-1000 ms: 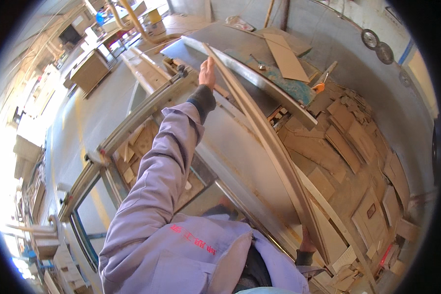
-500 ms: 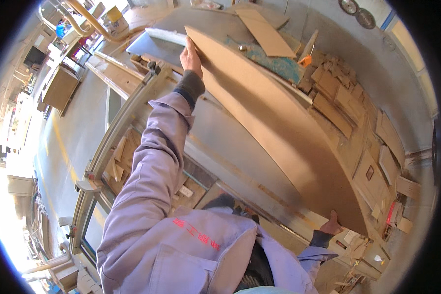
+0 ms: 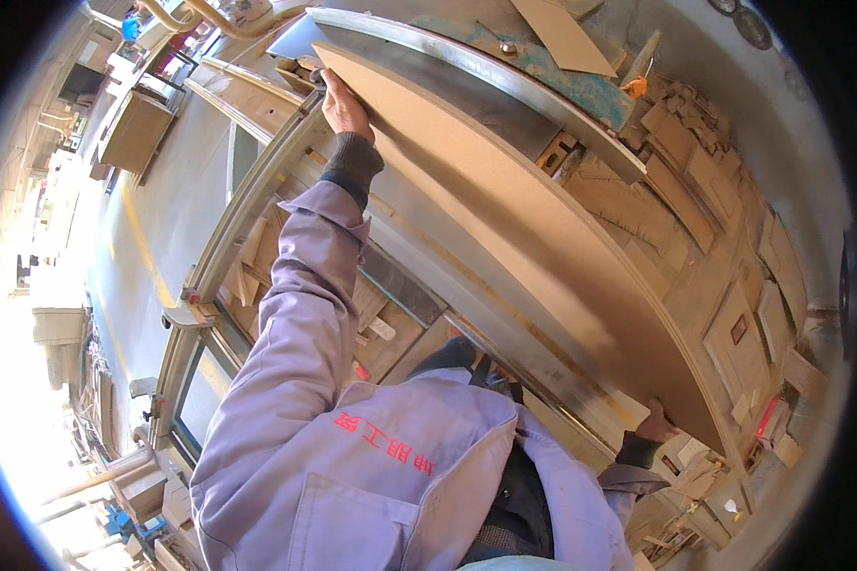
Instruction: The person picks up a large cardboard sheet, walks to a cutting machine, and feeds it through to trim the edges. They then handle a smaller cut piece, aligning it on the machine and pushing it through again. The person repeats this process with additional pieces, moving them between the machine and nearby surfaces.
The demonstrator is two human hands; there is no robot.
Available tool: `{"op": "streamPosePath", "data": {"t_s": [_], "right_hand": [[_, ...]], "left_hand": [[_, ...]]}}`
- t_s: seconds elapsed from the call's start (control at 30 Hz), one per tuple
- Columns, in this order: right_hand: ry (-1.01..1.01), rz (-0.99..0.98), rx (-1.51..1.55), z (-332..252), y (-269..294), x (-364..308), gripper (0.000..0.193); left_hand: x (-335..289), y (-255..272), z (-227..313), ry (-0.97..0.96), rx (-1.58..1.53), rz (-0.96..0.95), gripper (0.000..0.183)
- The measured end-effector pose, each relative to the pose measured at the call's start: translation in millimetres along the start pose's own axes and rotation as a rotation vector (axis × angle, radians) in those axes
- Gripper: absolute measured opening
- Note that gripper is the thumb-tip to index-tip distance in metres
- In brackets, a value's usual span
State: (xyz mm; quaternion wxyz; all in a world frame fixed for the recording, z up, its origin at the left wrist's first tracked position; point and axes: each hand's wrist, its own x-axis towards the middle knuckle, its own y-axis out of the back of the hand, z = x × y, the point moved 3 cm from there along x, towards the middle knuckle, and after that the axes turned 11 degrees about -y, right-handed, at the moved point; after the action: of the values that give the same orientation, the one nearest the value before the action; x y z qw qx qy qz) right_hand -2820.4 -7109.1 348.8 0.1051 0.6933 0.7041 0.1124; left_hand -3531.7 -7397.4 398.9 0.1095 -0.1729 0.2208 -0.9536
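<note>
A long tan fibreboard panel [image 3: 524, 224] stretches slantwise across the middle, from upper left to lower right. My left hand [image 3: 346, 107] grips its far upper-left end, the thumb side on the board and the other fingers partly hidden. At its lower-right end, my right hand [image 3: 654, 422] clasps the near edge, thumb on the face and fingers out of sight. Beneath the panel lies a grey metal machine table [image 3: 405, 224]. Beyond the panel's far edge runs a long metal fence bar [image 3: 486, 78], apart from it.
Left of me a metal rail frame [image 3: 221, 249] borders the machine. Wood offcuts [image 3: 690, 181] cover the surface at right, near a loose board [image 3: 567, 38] and an orange-handled object [image 3: 635, 88]. A wooden cabinet [image 3: 135, 135] stands on the floor at far left.
The panel, held in both hands, has come nearer to me and lies lower over the metal table. A gap now shows between its far edge and the fence bar. The view has shifted slightly.
</note>
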Motion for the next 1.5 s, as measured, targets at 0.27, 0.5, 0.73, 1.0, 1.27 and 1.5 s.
{"op": "streamPosePath", "data": {"t_s": [0.27,0.5,0.73,1.0,1.27,1.5], "right_hand": [[0.077,0.018,0.027,-18.2,-5.6,7.4,0.067],[0.081,0.032,0.098,-12.2,-11.5,11.7,0.068],[0.096,0.100,-0.190,-26.7,-9.6,14.7,0.075],[0.041,0.021,0.016,-23.6,-15.0,17.7,0.072],[0.263,-0.125,0.037,-48.8,-22.9,16.0,0.042],[0.557,-0.356,0.054,-90.6,-37.4,30.9,0.022]], "left_hand": [[7.2,-2.8,16.6,-0.062,-0.017,0.156,0.077],[9.3,-6.3,4.3,-0.024,-0.041,0.207,0.081],[13.7,-15.4,10.6,-0.071,-0.065,0.126,0.081],[13.4,-16.7,-3.3,-0.027,0.033,0.149,0.087],[20.4,0.2,-3.7,0.083,-0.046,0.218,0.086],[60.3,28.9,-7.7,0.028,-0.308,0.051,0.068]]}}
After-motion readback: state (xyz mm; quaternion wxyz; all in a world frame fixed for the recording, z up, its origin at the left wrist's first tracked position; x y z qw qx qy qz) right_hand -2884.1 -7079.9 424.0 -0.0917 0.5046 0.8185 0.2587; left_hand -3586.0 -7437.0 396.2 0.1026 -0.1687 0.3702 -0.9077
